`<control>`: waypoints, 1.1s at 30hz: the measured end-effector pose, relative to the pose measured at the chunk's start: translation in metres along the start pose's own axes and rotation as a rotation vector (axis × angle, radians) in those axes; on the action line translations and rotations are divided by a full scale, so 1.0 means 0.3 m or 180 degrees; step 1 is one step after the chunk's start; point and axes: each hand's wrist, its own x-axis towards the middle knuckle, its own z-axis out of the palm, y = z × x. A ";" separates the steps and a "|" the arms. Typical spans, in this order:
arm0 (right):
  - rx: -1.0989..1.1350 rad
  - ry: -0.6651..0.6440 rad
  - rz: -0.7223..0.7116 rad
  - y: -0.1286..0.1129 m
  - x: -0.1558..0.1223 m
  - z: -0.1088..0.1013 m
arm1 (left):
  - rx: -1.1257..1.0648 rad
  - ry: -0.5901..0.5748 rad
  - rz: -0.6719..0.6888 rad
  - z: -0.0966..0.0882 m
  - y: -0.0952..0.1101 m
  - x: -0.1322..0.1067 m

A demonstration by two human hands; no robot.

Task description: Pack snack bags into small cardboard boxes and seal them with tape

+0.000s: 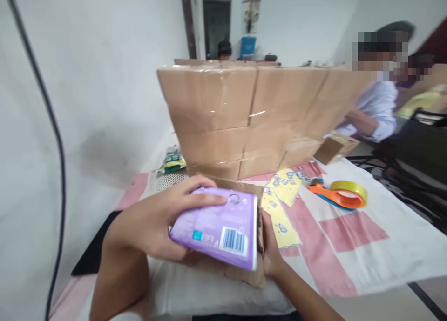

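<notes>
A glossy purple plastic pack [220, 228], soft-edged and oblong with a barcode on its end, sits tilted in the mouth of a small brown cardboard box [240, 275]. The left hand [157, 223] clasps the pack: thumb under its near edge, fingers curled across the top. The right hand [270, 251] lies against the box's right side, fingers hidden behind it, so its grip cannot be told.

Behind stand taped cartons [244, 116], blurred. On the white-and-pink cloth [349, 246] lie yellow sticker sheets [282, 204] and an orange tape dispenser [340, 195].
</notes>
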 end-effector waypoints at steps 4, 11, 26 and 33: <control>0.0457 0.0377 -0.0130 0.030 -0.007 -0.049 | 0.0281 -0.0347 -0.0448 0.112 -0.012 -0.002; 0.0675 -0.0162 -0.0075 0.010 0.029 -0.136 | 0.0811 -0.0058 -0.0837 0.199 -0.049 -0.047; -0.0045 -0.1897 -0.0605 0.056 0.240 -0.556 | 0.1026 0.0285 -0.0401 0.315 -0.043 0.049; -0.0348 -0.1443 -0.0838 -0.222 0.766 -0.655 | 0.1256 0.0228 -0.0726 0.361 -0.050 0.086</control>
